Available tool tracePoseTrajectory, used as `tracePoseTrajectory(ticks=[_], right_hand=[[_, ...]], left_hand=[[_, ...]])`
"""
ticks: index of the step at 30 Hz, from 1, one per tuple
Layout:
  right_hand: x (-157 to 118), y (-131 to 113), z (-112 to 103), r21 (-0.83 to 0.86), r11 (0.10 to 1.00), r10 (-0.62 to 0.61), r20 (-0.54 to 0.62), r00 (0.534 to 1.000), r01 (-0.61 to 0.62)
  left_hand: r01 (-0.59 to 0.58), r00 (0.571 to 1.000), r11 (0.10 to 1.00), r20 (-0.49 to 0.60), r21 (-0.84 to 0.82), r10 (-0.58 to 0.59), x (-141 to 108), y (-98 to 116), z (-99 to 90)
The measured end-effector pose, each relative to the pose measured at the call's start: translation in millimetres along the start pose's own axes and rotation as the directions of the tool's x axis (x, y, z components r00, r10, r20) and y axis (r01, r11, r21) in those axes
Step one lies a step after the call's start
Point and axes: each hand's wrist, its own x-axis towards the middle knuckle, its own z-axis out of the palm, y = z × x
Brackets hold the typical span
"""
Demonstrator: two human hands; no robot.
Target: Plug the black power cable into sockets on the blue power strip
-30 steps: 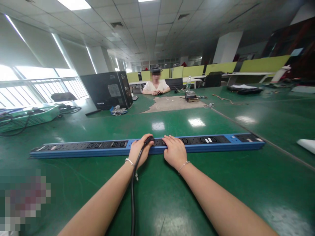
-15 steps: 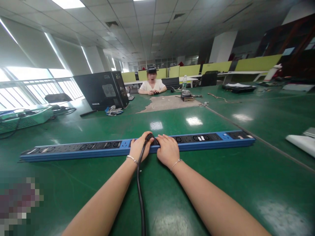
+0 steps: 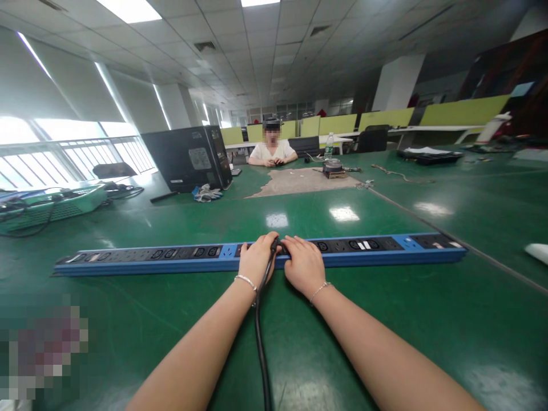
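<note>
Plug (image 3: pixel 275 245) farther right, in left hand (image 3: pixel 256 261)

Flat blue power strip (image 3: pixel 222 265); black cable (image 3: pixel 259 337)

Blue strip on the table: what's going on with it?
Someone has both hands at the middle of the long blue strip, which lies on the green table. The left hand holds a black plug at the strip's sockets, its cable trailing toward the wearer. The right hand rests on the strip close by. Whether the plug is seated is hidden by the fingers. Another person sits across the table.
</note>
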Motion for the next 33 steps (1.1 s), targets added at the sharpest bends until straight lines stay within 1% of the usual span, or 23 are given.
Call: tracePoseTrajectory(ticks=[4,9,13,15,18,25,29,33], right_hand=[[0,-1,-1,0.004,1.0,0.004,-0.015,1.0,-0.004],[0,-3,-4,0.014,1.0,-0.001,-0.006,1.0,0.001],[0,-1,-2,0.028,1.0,-0.008,-0.019,1.0,0.008],[1,-1,-1,0.046,0.998,-0.031,-0.028,0.999,0.032],[1,-3,0,0.097,0.99,-0.1,-0.042,0.994,0.104],[-1,-10,-2,0.207,0.943,-0.247,-0.087,0.965,0.26],[-1,-12,-3,0.222,0.934,-0.261,-0.104,0.96,0.279],[-1,-13,-4,0.207,0.942,-0.252,-0.082,0.964,0.264]], left_hand=[[0.002,1.0,0.999,0.031,0.044,-0.004,-1,4,-2.6],[-0.067,0.997,0.996,0.035,0.066,0.065,-2,6,-4.7],[-0.032,0.999,0.999,0.043,0.033,0.031,-1,0,-6.0],[-0.023,0.999,1.0,0.043,0.018,0.022,-2,-3,-6.4],[-0.029,0.999,0.999,0.034,0.018,0.029,-2,-7,-6.0],[-0.037,0.999,0.997,0.023,0.064,0.035,-4,-6,-1.9],[-0.051,0.998,0.995,0.046,0.091,0.046,-4,-6,-0.3],[-0.083,0.996,0.991,0.045,0.11,0.079,-6,-9,1.5]])
